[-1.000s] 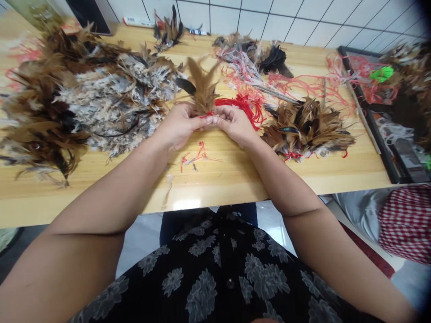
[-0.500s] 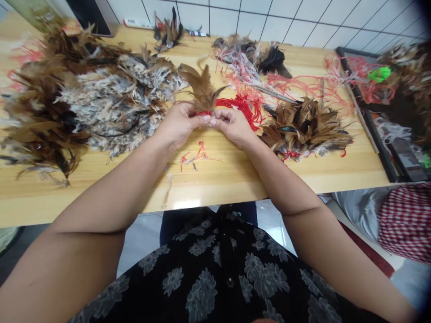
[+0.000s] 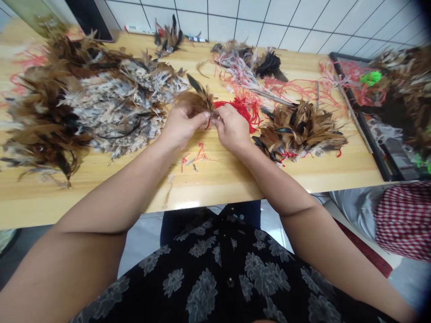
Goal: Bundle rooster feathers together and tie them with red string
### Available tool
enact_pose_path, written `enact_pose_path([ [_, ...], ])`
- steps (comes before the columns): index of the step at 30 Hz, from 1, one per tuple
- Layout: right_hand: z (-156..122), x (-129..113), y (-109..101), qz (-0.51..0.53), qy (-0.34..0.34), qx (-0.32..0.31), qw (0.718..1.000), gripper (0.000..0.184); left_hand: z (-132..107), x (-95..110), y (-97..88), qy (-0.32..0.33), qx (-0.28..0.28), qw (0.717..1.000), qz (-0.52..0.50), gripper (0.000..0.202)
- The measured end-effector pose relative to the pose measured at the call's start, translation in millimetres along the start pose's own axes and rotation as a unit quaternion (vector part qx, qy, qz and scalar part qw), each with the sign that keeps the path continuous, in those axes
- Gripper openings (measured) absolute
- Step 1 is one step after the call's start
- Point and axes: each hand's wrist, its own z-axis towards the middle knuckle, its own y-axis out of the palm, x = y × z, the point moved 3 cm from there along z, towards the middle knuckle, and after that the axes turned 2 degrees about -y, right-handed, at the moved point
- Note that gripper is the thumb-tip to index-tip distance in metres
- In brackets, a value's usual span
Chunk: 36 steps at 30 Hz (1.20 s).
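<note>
Between my two hands is a small bunch of brown feathers with a dark feather sticking up. My left hand pinches it near the quills, thumb pressed on top. A bit of red string hangs by the fingertips. My right hand is closed at the quill end, fingertips together against the bunch; exactly what they grip there is hidden. Just behind my right hand lies a bundle of red strings. Off to the right rests a pile of brown feather bunches, some with red ties at their ends.
A big heap of brown and whitish feathers covers the table's left side. Pink and white strings lie at the back, near a marker. At right stands a black-edged tray of feathers. Red scraps lie in front.
The feather bunch has tipped over to the left and now shows a dark feather upright. My right hand has turned, its back more on top, and stays against the quill end.
</note>
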Motion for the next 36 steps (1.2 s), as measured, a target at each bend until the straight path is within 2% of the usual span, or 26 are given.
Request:
enact_pose_path([
  [3, 3, 2, 5, 0.046, -0.011, -0.02, 0.999, 0.015, 4, -4, -5.2, 0.015, 0.023, 1.0, -0.01, 0.041],
  [7, 7, 5, 10, 0.079, 0.0, -0.043, 0.996, 0.015, 5, -6, -3.7, 0.002, -0.002, 0.999, -0.044, 0.044],
  [10, 6, 2, 8, 0.041, 0.022, -0.049, 0.998, 0.013, 3, -2, 1.6, 0.011, -0.018, 0.997, -0.073, 0.045],
  [12, 3, -5, 3, -0.004, 0.041, -0.057, 0.998, 0.022, 1, 0, 5.6, 0.019, -0.016, 0.997, -0.073, 0.042],
  [16, -6, -21, -6, -0.056, 0.066, -0.077, 0.993, 0.038, -4, 3, 8.2, 0.034, 0.049, 0.998, -0.024, 0.033],
  [19, -8, -24, -5, -0.049, 0.058, -0.087, 0.993, 0.036, -4, 1, 6.4, 0.029, 0.092, 0.995, -0.01, 0.033],
  [22, -4, -16, 4, 0.02, 0.018, -0.09, 0.996, 0.029, -2, -2, 3.6, 0.022, 0.111, 0.992, -0.049, 0.041],
  [25, 1, -4, 13, 0.073, -0.003, -0.083, 0.994, 0.026, 0, -2, 3.5, 0.007, 0.103, 0.99, -0.097, 0.045],
  [27, 2, 0, 13, 0.067, -0.009, -0.07, 0.995, 0.029, -1, 0, 6.2, -0.007, 0.08, 0.99, -0.115, 0.046],
  [32, -2, -6, 4, -0.009, 0.011, -0.046, 0.999, 0.031, -6, 6, 14.1, -0.041, 0.058, 0.99, -0.122, 0.043],
  [36, -3, -10, 6, 0.01, 0.005, -0.056, 0.998, 0.026, -8, 10, 11.1, -0.047, 0.064, 0.987, -0.138, 0.037],
])
